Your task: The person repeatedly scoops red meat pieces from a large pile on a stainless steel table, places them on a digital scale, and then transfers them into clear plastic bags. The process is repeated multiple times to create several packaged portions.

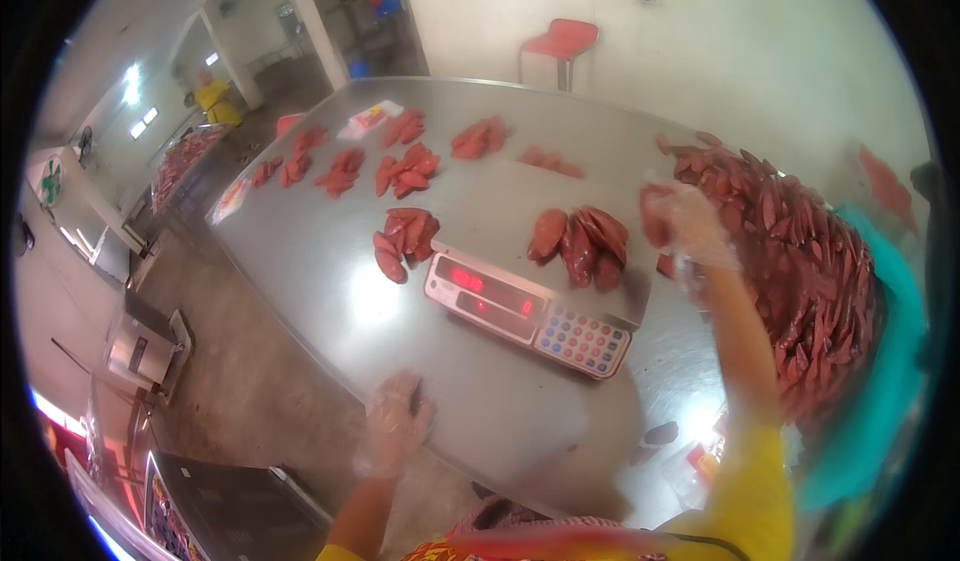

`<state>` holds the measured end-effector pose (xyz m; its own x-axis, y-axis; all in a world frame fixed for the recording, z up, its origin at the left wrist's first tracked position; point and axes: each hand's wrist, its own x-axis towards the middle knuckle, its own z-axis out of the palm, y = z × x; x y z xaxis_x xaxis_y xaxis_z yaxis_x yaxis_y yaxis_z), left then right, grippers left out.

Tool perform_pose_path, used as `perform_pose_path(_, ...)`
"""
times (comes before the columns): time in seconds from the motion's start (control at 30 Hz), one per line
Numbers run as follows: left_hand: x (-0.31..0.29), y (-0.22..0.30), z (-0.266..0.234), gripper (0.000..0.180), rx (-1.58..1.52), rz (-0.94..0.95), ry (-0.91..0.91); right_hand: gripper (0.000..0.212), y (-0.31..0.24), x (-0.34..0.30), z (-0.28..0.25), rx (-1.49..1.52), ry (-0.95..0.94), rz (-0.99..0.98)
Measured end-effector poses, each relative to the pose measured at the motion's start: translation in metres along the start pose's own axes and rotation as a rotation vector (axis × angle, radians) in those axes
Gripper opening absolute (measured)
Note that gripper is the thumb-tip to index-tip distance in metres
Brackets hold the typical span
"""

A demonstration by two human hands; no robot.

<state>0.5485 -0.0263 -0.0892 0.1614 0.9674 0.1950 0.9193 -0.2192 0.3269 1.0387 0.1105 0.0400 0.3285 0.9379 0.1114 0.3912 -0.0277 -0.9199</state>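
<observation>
My right hand (pixel 700 223), in a clear plastic glove, holds a glossy reddish-brown piece (pixel 655 213), oblong and meat-like, at the left side of a big pile of similar pieces (pixel 800 281). Left of that hand, a clump of pieces (pixel 582 245) lies on the flat metal plate of a digital scale (pixel 525 316) with a lit red display and a keypad. My left hand (pixel 398 423), also gloved, rests low by the table's near edge with nothing in it, fingers loosely apart.
Several small clumps of pieces, such as one (pixel 408 171), stand apart across the metal table (pixel 500 421). Printed plastic bags (pixel 368 119) lie at the far left. A teal sheet (pixel 880 351) borders the pile. Beyond the table are a red stool (pixel 562 41) and a person in yellow (pixel 217 99).
</observation>
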Motion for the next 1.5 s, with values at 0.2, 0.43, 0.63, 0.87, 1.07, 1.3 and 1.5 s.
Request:
perform_pose_path(0.2, -0.007, -0.006, 0.005, 0.048, -0.020, -0.009, 0.033, 0.044, -0.011, 0.028, 0.070, -0.117, -0.023, -0.189)
perform_pose_path(0.43, -0.010, -0.010, 0.014, 0.048, -0.016, -0.004, 0.091, 0.039, -0.026, 0.030, 0.048, -0.363, 0.116, -0.310)
perform_pose_path(0.63, -0.008, -0.012, 0.015, 0.052, 0.016, -0.017, 0.052, 0.044, -0.042, 0.017, 0.047, -0.189, 0.048, -0.173)
perform_pose_path(0.87, -0.007, -0.013, 0.019, 0.050, -0.011, -0.007, 0.078, 0.034, -0.065, -0.005, 0.030, -0.150, 0.046, -0.152)
perform_pose_path(1.07, -0.008, -0.013, 0.019, 0.049, -0.006, -0.020, 0.071, 0.021, -0.077, -0.038, 0.017, 0.033, 0.041, 0.047)
perform_pose_path(1.3, -0.004, -0.008, 0.013, 0.048, -0.033, -0.065, 0.020, 0.018, -0.046, -0.035, 0.018, 0.315, -0.226, -0.077)
perform_pose_path(1.5, -0.002, -0.003, 0.007, 0.048, -0.027, -0.045, 0.013, 0.025, 0.019, 0.001, 0.029, 0.183, 0.001, -0.225)
